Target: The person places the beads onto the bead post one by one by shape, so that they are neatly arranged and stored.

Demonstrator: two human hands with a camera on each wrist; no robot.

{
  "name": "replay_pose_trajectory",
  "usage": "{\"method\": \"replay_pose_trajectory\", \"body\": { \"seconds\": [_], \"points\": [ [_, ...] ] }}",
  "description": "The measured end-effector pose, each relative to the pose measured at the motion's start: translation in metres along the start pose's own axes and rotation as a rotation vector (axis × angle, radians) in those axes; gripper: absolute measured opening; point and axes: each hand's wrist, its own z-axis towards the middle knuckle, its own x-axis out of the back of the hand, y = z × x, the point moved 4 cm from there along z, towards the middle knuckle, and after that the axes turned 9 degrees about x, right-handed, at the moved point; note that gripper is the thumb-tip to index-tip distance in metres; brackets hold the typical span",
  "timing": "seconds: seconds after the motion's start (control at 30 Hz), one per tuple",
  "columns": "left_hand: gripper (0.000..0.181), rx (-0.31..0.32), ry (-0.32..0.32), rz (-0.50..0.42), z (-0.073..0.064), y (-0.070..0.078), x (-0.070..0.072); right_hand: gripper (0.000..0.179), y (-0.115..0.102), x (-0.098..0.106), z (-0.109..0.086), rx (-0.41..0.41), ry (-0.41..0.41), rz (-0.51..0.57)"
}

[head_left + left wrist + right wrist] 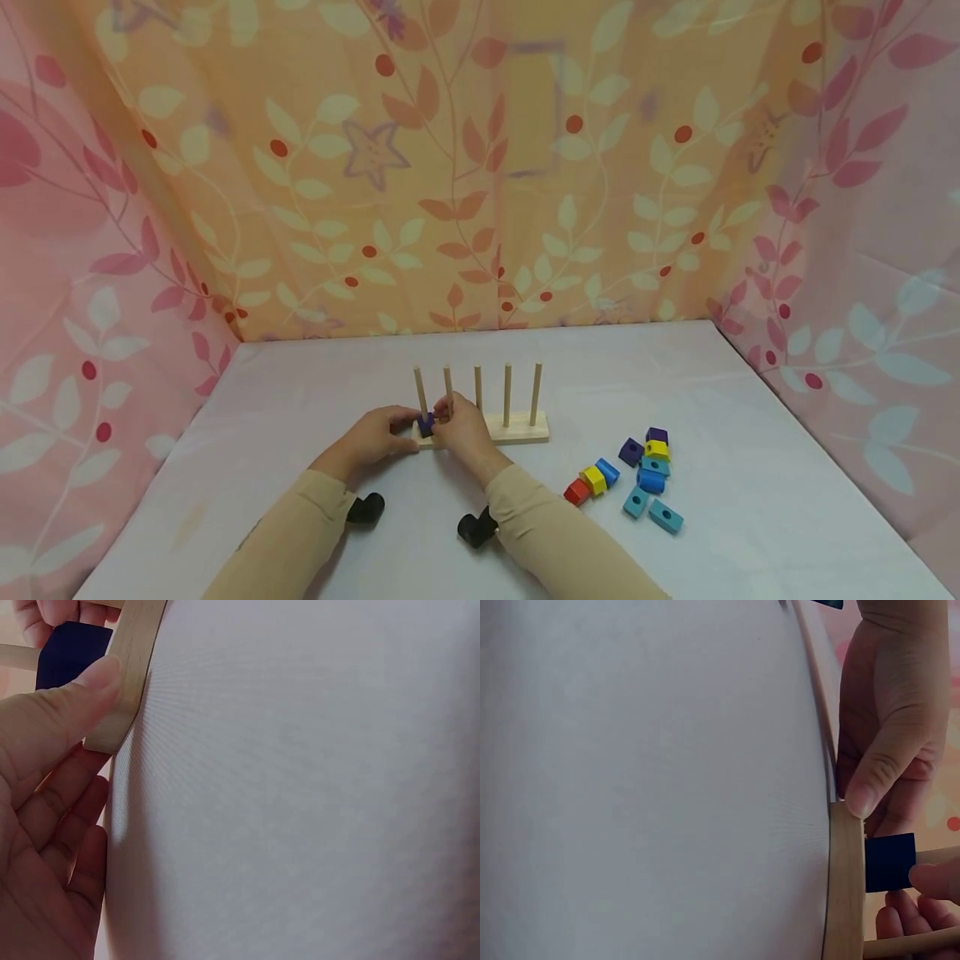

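Note:
A wooden peg rack (517, 427) with several upright pegs stands on the table. My left hand (381, 435) grips the left end of its base; in the left wrist view the thumb (97, 679) lies on the base's edge, with the fingers around the end. A dark purple block (426, 426) sits low on the leftmost peg, close against the base in the right wrist view. My right hand (461, 429) pinches this block, its thumb (934, 879) at the block's upper edge and its other fingers behind, partly hidden.
To the right lie loose blocks: a red block (577, 492), yellow block (594, 479) and blue block (607, 472) in a row, then purple (631, 452), yellow, blue and teal ones (666, 517) beyond. Patterned curtains (450, 167) enclose the table's back and sides.

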Motion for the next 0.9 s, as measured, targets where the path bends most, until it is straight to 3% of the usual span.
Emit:
{"method": "replay_pose_trajectory", "body": {
  "seconds": [0.23, 0.47, 0.7, 0.9],
  "points": [
    [0.051, 0.024, 0.0, 0.024, -0.001, 0.001, 0.0, 0.035, -0.008, 0.009, -0.004, 0.006, -0.083, -0.075],
    [0.052, 0.054, -0.013, -0.005, -0.001, 0.0, -0.001, 0.043, -0.021, 0.027, -0.01, 0.081, -0.134, -0.153],
    [0.051, 0.055, -0.008, -0.031, 0.001, -0.004, -0.003, 0.052, -0.035, 0.049, -0.017, 0.171, -0.206, -0.042],
    [0.05, 0.062, -0.004, -0.024, -0.001, -0.002, -0.001, 0.049, -0.05, 0.078, -0.026, 0.238, -0.274, 0.008]
  ]
}}
